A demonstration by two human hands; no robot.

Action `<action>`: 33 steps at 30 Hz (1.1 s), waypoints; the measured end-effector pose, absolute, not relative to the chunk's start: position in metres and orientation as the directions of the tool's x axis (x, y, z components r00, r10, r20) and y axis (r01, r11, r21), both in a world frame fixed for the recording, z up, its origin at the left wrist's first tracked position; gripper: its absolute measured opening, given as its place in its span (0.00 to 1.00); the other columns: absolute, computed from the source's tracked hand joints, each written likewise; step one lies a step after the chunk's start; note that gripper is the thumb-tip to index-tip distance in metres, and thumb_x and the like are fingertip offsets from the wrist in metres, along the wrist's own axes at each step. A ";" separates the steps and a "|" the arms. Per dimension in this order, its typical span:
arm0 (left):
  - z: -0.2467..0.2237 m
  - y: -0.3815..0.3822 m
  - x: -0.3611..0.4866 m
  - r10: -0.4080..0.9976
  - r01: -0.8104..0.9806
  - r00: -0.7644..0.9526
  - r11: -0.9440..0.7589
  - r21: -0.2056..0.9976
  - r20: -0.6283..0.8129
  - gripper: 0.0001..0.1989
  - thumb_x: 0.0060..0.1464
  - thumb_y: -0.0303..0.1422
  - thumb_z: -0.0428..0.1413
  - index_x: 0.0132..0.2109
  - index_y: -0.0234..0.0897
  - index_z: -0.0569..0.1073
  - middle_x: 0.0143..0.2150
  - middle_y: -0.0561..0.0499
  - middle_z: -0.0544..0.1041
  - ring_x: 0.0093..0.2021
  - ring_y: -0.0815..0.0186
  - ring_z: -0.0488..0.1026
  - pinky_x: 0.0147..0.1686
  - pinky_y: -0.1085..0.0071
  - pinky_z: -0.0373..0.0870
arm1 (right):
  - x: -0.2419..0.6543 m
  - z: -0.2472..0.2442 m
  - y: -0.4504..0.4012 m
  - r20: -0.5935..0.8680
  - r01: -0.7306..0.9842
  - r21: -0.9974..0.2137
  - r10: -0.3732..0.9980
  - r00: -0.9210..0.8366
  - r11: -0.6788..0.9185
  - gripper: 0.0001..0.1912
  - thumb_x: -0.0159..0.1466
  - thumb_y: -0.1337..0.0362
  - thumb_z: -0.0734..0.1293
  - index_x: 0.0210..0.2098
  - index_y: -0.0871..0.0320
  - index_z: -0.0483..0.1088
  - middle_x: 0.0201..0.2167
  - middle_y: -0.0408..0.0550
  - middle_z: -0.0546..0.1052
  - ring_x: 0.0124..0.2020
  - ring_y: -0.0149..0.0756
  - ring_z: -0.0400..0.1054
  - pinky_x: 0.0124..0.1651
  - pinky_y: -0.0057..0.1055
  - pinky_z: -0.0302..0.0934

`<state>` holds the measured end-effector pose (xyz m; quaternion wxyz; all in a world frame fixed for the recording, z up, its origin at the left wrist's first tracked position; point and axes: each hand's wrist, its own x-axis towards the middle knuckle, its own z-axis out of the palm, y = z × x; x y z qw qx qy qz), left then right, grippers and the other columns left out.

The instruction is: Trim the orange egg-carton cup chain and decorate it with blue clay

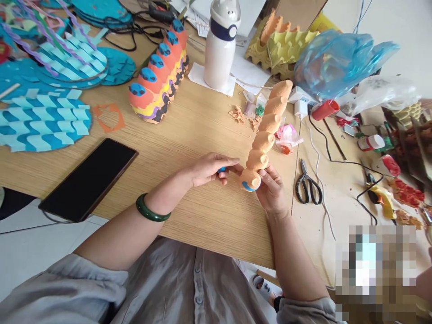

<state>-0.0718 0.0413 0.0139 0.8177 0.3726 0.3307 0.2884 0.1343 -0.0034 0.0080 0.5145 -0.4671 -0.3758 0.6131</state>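
Note:
My right hand (272, 192) grips the near end of a long bumpy orange clay-covered strip (266, 141), shaped like a row of egg-carton cups. The strip slants up and away from me, and a blue clay patch (249, 185) sits on its nearest bump. Just left of that end is my left hand (214, 168), with its fingers curled around a small lump of blue clay (222, 169). Its fingertips come close to the strip; whether they touch it I cannot tell. A similar strip (160, 74), decorated with blue, yellow, purple and black, lies at the back left.
A phone (89, 180) lies at left near blue woven discs (43, 119). Behind stands a white bottle (219, 49). Black-handled scissors (308, 184), cables and a red tub (325, 110) are at right. Orange clay crumbs (237, 114) lie beyond my hands, before egg cartons (290, 45).

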 end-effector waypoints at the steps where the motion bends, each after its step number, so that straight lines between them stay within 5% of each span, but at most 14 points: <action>1: 0.012 0.042 -0.071 0.741 -0.230 0.579 0.549 0.803 -0.341 0.20 0.48 0.45 0.70 0.35 0.29 0.84 0.40 0.39 0.84 0.22 0.79 0.59 0.22 0.75 0.69 | 0.133 0.008 -0.004 -0.201 -0.281 -0.938 0.979 -0.044 -0.205 0.17 0.53 0.50 0.78 0.37 0.51 0.75 0.32 0.41 0.78 0.30 0.32 0.68 0.34 0.29 0.66; 13: 0.004 0.042 -0.063 0.927 -0.204 0.252 0.331 0.921 -0.278 0.12 0.53 0.36 0.65 0.38 0.30 0.84 0.37 0.46 0.83 0.21 0.78 0.61 0.22 0.75 0.71 | 0.124 0.020 -0.008 -0.409 -0.332 -0.839 0.902 -0.138 -0.432 0.18 0.50 0.54 0.79 0.35 0.54 0.76 0.29 0.40 0.76 0.27 0.28 0.66 0.29 0.25 0.65; 18: 0.005 0.040 -0.061 0.963 -0.348 0.138 0.266 0.899 -0.231 0.12 0.57 0.38 0.63 0.36 0.30 0.82 0.28 0.51 0.76 0.19 0.79 0.58 0.17 0.78 0.63 | 0.128 0.020 -0.007 -0.419 -0.053 -0.905 0.905 -0.072 -0.423 0.20 0.54 0.46 0.77 0.31 0.56 0.74 0.22 0.39 0.72 0.23 0.30 0.66 0.26 0.29 0.67; 22: 0.005 0.037 -0.058 0.944 -0.355 0.228 0.307 0.883 -0.237 0.10 0.56 0.35 0.64 0.36 0.29 0.83 0.30 0.49 0.78 0.20 0.78 0.61 0.20 0.76 0.68 | 0.131 0.017 -0.010 -0.278 0.294 -0.912 0.958 0.071 -0.286 0.19 0.59 0.46 0.72 0.36 0.55 0.75 0.22 0.42 0.75 0.22 0.34 0.68 0.24 0.33 0.65; 26: 0.006 0.036 -0.058 0.948 -0.372 0.229 0.295 0.880 -0.221 0.10 0.55 0.34 0.65 0.37 0.29 0.83 0.30 0.49 0.78 0.20 0.77 0.61 0.20 0.76 0.68 | 0.136 0.016 -0.012 0.063 0.660 -0.750 0.989 0.137 -0.043 0.13 0.65 0.53 0.68 0.32 0.56 0.76 0.27 0.45 0.79 0.24 0.32 0.66 0.31 0.33 0.63; 30: 0.012 0.032 -0.058 0.922 -0.478 0.324 0.352 0.805 -0.211 0.12 0.55 0.37 0.65 0.40 0.31 0.83 0.33 0.49 0.80 0.22 0.77 0.65 0.25 0.75 0.73 | 0.137 0.018 -0.015 0.188 0.607 -0.792 0.971 0.147 0.061 0.10 0.69 0.58 0.65 0.38 0.56 0.77 0.31 0.44 0.79 0.27 0.31 0.69 0.33 0.32 0.66; 33: 0.018 0.026 -0.055 0.903 -0.548 0.396 0.377 0.747 -0.165 0.14 0.58 0.39 0.64 0.48 0.37 0.83 0.47 0.46 0.83 0.40 0.67 0.80 0.45 0.67 0.80 | 0.134 0.021 -0.019 0.304 0.527 -0.826 0.945 0.116 0.201 0.08 0.70 0.62 0.65 0.44 0.53 0.76 0.34 0.43 0.77 0.30 0.31 0.70 0.32 0.31 0.68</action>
